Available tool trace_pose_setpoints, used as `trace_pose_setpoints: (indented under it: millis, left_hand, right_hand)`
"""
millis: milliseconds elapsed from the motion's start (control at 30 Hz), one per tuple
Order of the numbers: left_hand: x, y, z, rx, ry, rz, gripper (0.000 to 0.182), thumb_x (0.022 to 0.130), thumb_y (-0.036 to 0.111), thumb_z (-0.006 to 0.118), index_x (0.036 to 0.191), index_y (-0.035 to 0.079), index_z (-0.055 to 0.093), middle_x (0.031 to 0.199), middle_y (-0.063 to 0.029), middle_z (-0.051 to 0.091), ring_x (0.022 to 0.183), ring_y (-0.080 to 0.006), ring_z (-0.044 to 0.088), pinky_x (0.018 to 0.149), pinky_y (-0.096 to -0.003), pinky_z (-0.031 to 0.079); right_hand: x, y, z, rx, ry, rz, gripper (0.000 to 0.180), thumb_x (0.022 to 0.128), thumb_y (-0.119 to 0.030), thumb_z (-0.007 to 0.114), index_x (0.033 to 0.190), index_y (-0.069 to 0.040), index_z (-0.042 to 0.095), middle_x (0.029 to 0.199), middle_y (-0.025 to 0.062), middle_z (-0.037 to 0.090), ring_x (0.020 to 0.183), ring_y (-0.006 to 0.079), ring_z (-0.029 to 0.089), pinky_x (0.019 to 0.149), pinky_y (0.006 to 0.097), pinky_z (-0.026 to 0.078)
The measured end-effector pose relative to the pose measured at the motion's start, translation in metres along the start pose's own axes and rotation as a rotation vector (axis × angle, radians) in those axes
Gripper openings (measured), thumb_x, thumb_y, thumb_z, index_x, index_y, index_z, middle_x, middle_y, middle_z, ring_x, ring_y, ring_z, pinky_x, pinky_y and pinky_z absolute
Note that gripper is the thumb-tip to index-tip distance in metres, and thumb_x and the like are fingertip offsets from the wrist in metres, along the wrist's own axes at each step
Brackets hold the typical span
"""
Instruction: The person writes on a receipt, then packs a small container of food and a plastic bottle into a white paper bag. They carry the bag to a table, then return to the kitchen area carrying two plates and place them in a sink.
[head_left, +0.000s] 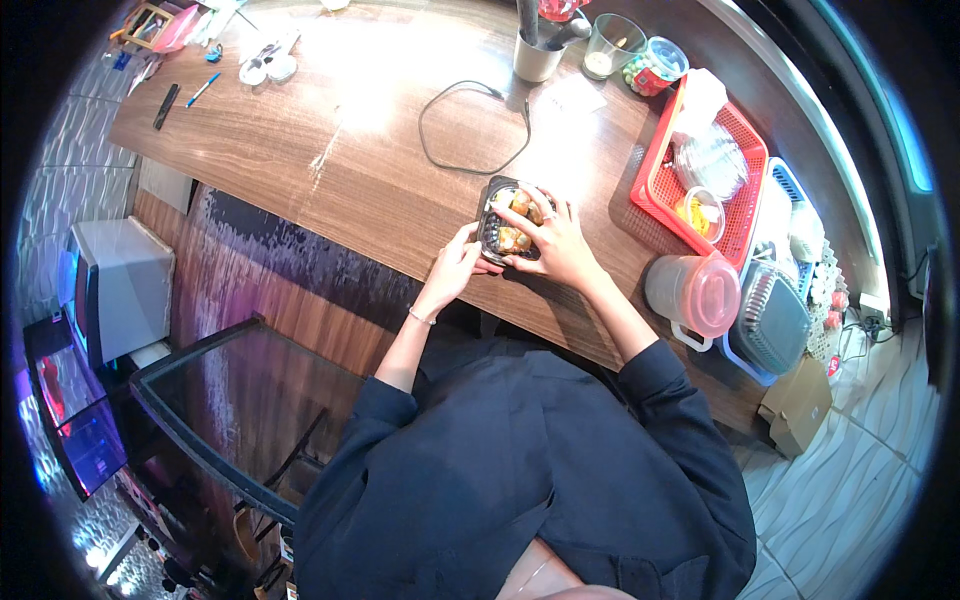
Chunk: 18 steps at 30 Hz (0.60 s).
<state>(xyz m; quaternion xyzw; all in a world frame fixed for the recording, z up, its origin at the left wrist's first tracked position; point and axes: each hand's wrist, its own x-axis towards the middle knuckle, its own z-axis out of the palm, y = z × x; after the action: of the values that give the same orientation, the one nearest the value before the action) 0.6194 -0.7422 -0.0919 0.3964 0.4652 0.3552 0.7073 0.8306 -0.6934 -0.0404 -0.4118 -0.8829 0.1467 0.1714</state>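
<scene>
A small black plastic food container (489, 238) sits on the wooden table in front of me, with several browned pieces of food (513, 240) inside. A clear lid seems to cover it, though glare and my fingers make this hard to tell. My left hand (454, 264) grips the container's near left side, its thumb at the edge and fingers low against the base. Over the right side and top spreads my right hand (556, 244), wearing a ring, with its fingers reaching across the container. The right hand hides part of the food and the right rim.
Beyond the container lies a looped black cable (421, 124). To the right stand a red plastic basket (651, 176) of clear packaging, a pink-lidded pitcher (686, 292) and a dark lidded container (772, 319). A utensil cup (535, 64) and a drinking glass (616, 45) stand at the back.
</scene>
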Motion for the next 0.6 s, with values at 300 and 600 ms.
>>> trace_pose_setpoints:
  millis: [300, 600]
  left_hand:
    - [-0.001, 0.002, 0.018, 0.202, 0.203, 0.065, 0.035, 0.1, 0.012, 0.043, 0.132, 0.0, 0.036, 0.091, -0.0123, 0.067, 0.072, -0.0179, 0.069, 0.063, -0.0268, 0.054]
    - [0.004, -0.002, 0.03, 0.361, 0.471, 0.221, 0.031, 0.093, 0.008, 0.05, 0.123, 0.004, 0.041, 0.064, -0.0094, 0.06, 0.05, -0.0164, 0.059, 0.048, -0.033, 0.047]
  right_hand:
    - [0.0, 0.002, 0.003, 0.029, 0.006, -0.011, 0.078, 0.064, -0.04, 0.077, 0.136, -0.034, 0.049, 0.146, 0.0151, 0.032, 0.127, 0.0401, 0.032, 0.104, 0.054, 0.027]
    - [-0.005, -0.011, 0.012, 0.009, 0.045, 0.101, 0.072, 0.071, -0.043, 0.074, 0.137, -0.03, 0.049, 0.146, 0.019, 0.026, 0.13, 0.0414, 0.026, 0.104, 0.0551, 0.024]
